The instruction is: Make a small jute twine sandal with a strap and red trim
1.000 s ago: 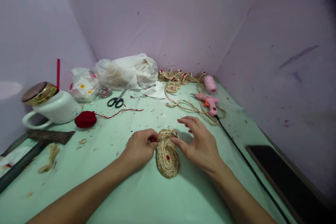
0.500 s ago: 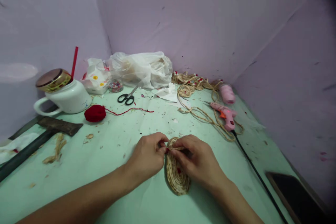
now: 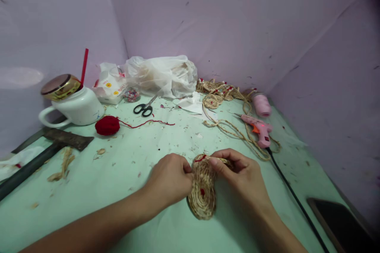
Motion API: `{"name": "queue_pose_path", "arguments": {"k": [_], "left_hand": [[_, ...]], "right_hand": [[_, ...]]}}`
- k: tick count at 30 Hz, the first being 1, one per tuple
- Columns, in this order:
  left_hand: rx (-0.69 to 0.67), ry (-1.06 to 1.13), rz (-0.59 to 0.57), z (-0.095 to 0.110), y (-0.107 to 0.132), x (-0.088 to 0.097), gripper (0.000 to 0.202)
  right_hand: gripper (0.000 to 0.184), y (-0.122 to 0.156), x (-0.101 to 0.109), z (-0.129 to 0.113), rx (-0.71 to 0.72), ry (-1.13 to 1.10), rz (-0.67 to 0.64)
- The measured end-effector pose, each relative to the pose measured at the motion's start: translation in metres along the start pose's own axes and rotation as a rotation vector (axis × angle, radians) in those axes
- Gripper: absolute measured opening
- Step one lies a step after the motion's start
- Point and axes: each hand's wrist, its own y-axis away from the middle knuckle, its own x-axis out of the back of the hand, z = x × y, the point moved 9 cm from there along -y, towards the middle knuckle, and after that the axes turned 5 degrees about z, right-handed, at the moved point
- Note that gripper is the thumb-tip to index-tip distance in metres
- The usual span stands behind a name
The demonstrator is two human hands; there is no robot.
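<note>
A small slipper-shaped piece of coiled, braided straw cord lies flat on the pale green tabletop. It bears a red spot on its sole and a short strand of red yarn across its narrower top end. My left hand is closed against its left edge, fingers curled in; what they hold, if anything, is hidden. At the upper right edge, my right hand pinches a loose band of straw cord between thumb and finger.
A pink glue gun with a black cable lies at right, near a pink thread spool and a dark phone. Scissors, a red yarn ball, a hammer and a white mug are left. Plastic bags stand behind.
My right hand has moved right from the slipper's top, uncovering the red yarn strand there. My left hand has shifted slightly down, and its fingers have curled further in. The view has moved slightly.
</note>
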Motion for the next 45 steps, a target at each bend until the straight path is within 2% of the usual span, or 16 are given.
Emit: {"name": "queue_pose_path", "arguments": {"k": [6,9,11,13,16,18,22,25,29,36,41,45], "left_hand": [[0.004,0.244,-0.026,0.008,-0.003,-0.002,0.011],[-0.015,0.340,-0.040,0.013,-0.003,0.007,0.010],[-0.041,0.379,-0.074,0.018,-0.003,0.011,0.008],[-0.061,0.407,-0.091,0.021,-0.002,0.013,0.006],[-0.061,0.455,-0.073,0.022,0.000,0.014,0.008],[-0.054,0.471,-0.068,0.022,0.001,0.012,0.007],[-0.107,0.405,-0.075,0.028,0.005,0.010,0.010],[-0.152,0.304,-0.069,0.031,0.006,0.012,0.012],[-0.149,0.149,-0.083,0.030,0.006,0.013,0.011],[-0.116,0.255,-0.228,0.032,0.003,0.008,0.011],[-0.173,0.120,-0.218,0.033,0.004,0.010,0.014],[-0.187,0.058,-0.240,0.032,0.007,0.007,0.008]], "right_hand": [[0.035,-0.005,0.009,0.020,-0.093,-0.131,0.030],[0.038,-0.008,0.027,0.014,-0.026,-0.097,0.132],[0.033,-0.007,0.031,0.009,0.009,-0.067,0.156],[0.034,-0.005,0.018,0.009,-0.021,-0.129,0.050],[0.047,0.004,-0.011,0.013,-0.114,-0.323,-0.150],[0.048,0.007,-0.019,0.017,-0.153,-0.357,-0.175],[0.040,0.007,-0.015,0.015,-0.097,-0.220,-0.112],[0.037,0.008,-0.016,0.007,-0.047,-0.162,-0.146],[0.034,0.014,-0.019,-0.001,0.003,-0.061,-0.169],[0.032,0.020,-0.029,-0.005,0.023,-0.102,-0.252],[0.032,0.022,-0.031,-0.004,0.051,-0.051,-0.261],[0.031,0.024,-0.032,-0.004,0.066,-0.009,-0.256]]}}
